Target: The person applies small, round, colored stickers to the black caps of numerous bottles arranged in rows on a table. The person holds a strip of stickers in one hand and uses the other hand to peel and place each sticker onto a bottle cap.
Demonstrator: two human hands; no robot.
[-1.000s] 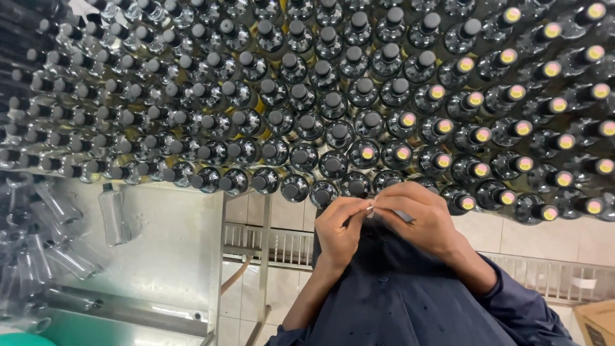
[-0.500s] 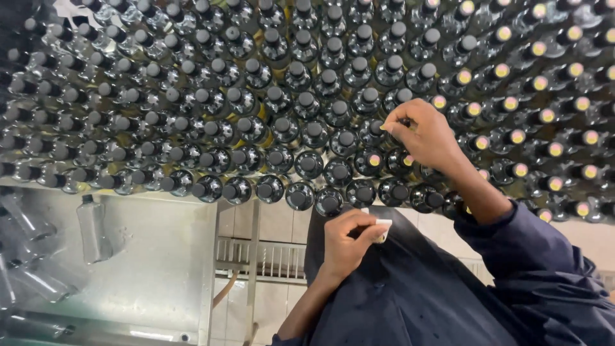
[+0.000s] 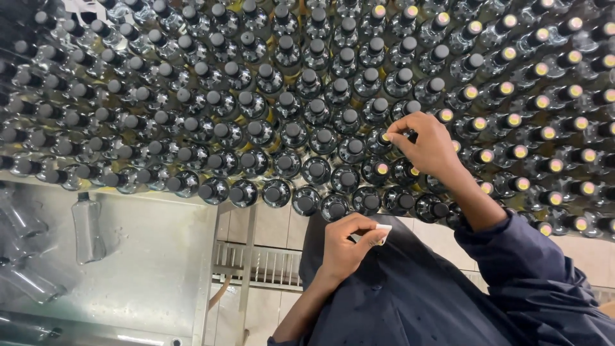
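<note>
A dense field of capped bottles (image 3: 269, 109) stands before me, seen from above. Those on the left have plain black caps; those on the right (image 3: 544, 96) carry small round yellow stickers. My right hand (image 3: 426, 147) reaches into the bottles, its thumb and forefinger pinched at a black cap (image 3: 391, 136) on the edge of the stickered group. My left hand (image 3: 349, 240) stays near my chest, pinching a small white sticker strip (image 3: 383, 229) between thumb and fingers. Dark blue sleeves cover both arms.
A steel table (image 3: 154, 256) at lower left holds clear empty bottles lying down (image 3: 86, 224). Below the bottle field are white tiles and a metal floor grate (image 3: 269, 259). My dark blue clothing (image 3: 410, 295) fills the lower middle.
A second ago both hands were together at my chest over the strip. My right hand then reached up into the bottles; it now rests slightly lower at a cap. The left hand stays at my chest.
</note>
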